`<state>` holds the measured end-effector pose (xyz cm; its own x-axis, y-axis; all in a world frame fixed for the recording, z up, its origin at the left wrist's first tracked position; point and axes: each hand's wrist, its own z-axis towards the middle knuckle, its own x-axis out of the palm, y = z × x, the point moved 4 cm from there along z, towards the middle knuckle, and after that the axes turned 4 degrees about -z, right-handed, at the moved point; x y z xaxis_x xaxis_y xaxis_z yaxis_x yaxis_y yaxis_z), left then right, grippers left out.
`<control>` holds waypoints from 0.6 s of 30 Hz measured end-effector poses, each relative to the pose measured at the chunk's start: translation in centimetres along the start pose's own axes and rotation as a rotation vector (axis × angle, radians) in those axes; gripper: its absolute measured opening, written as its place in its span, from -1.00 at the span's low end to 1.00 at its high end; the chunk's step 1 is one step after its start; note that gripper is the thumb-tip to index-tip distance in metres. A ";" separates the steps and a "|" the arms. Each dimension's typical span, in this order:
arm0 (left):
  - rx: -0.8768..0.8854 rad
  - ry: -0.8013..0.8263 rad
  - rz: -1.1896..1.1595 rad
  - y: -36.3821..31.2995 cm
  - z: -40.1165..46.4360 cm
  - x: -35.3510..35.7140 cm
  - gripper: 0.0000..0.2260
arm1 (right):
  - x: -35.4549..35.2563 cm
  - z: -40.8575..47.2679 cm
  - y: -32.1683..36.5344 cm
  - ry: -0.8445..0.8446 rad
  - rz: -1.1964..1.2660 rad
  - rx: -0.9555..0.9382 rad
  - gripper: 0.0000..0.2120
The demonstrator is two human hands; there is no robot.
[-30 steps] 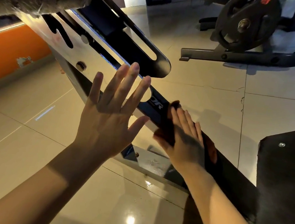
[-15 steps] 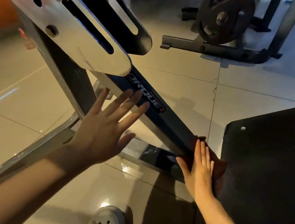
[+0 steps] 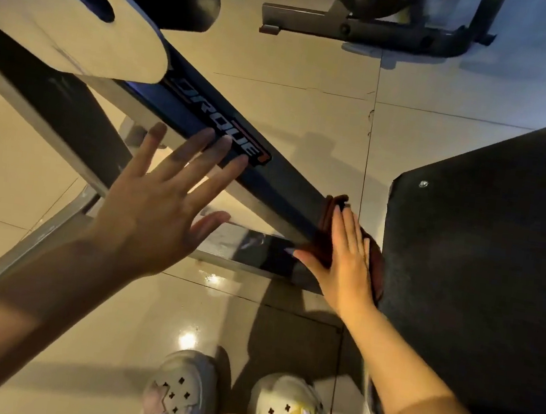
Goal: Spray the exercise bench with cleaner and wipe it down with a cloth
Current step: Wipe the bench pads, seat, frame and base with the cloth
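Seen from above, a person stands over the metal frame of an exercise bench on a glossy tiled floor (image 3: 303, 114). At the upper left, a pale slotted steel plate (image 3: 63, 23) overlaps a dark blue frame bar (image 3: 281, 187) that slopes down toward the right and carries partly hidden white lettering. The left hand (image 3: 161, 207) is spread flat with straight fingers; its fingertips lie over the bar's lettering, though whether they touch it cannot be told. A grey crossbar (image 3: 242, 248) of the frame runs below the sloping bar. Further right, the right hand (image 3: 347, 260) lies flat, fingers straight and together, pressing a dark reddish cloth (image 3: 328, 220) against the lower end of the blue bar, just beside the black bench pad (image 3: 484, 267) that fills the right side. At the bottom centre are two pale clogs (image 3: 237, 405) with small charms. Along the top edge sits the grey base of another gym machine (image 3: 372, 33).
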<state>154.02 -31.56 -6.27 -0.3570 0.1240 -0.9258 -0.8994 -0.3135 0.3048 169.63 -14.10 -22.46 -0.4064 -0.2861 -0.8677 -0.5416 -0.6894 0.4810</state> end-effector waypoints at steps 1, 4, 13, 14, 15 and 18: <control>-0.010 0.002 -0.004 -0.1 0.1 0.0 -0.42 | 0.2 -0.9 -1.8 0.018 -0.021 0.067 -0.01; -0.033 0.021 -0.019 -0.2 0.1 0.0 -0.42 | 0.4 -2.1 -3.8 0.105 -0.077 0.191 0.07; -0.019 -0.018 -0.013 -0.1 0.4 -0.8 -0.47 | 0.1 -3.4 5.6 -0.126 0.122 0.209 -0.16; -0.010 -0.053 -0.032 0.0 0.5 -1.1 -0.49 | -0.3 -2.3 7.6 -0.135 0.168 0.157 -0.22; -0.002 -0.092 -0.055 0.1 0.6 -1.3 -0.51 | -0.9 -1.2 9.6 -0.135 0.183 0.085 -0.26; 0.060 -0.168 -0.101 0.4 0.2 -1.6 -0.53 | -3.1 2.0 14.0 -0.140 0.150 -0.196 -0.29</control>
<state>154.18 -31.66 -4.66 -0.2970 0.3092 -0.9034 -0.9443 -0.2353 0.2300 161.86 -21.55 -12.75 -0.5761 -0.3096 -0.7565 -0.3208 -0.7656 0.5576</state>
